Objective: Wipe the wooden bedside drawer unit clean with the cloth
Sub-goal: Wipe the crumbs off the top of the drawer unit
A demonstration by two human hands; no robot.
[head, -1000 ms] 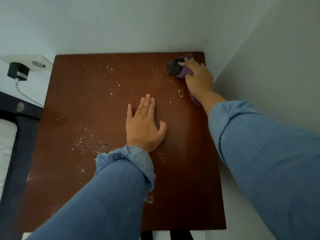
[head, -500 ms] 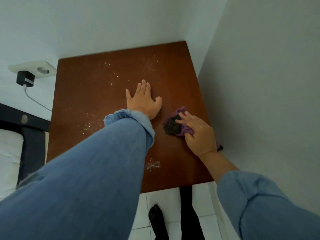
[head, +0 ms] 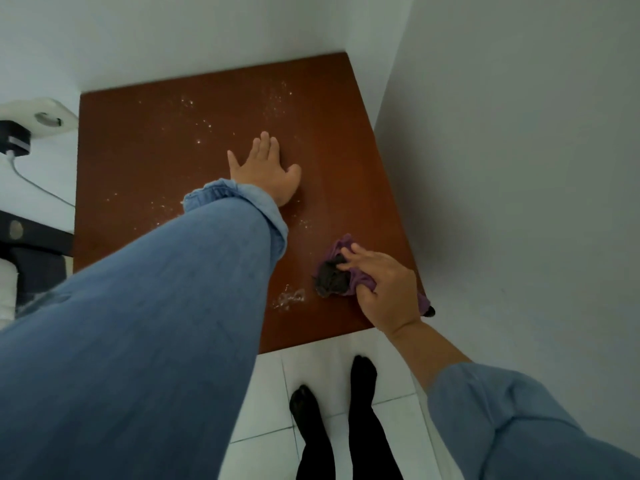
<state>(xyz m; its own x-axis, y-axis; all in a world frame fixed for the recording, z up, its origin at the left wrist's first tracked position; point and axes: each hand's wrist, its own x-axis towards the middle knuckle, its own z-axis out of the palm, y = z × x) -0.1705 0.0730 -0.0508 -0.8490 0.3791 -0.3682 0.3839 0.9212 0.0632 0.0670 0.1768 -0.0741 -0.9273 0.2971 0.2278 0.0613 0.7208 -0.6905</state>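
smooth wooden top [head: 145, 161] | crumpled cloth [head: 341, 271] | white specks [head: 277, 98]

- The left hand [head: 268, 171] lies flat, fingers straight, on the brown top of the wooden drawer unit [head: 145, 150].
- The right hand [head: 384, 289] presses a crumpled purple and dark cloth [head: 334, 277] onto the top near its front right corner.
- White specks [head: 277, 98] are scattered over the wood; a wet smear [head: 289, 299] sits just left of the cloth.
- A black charger [head: 14, 142] is plugged into a wall socket at the left.
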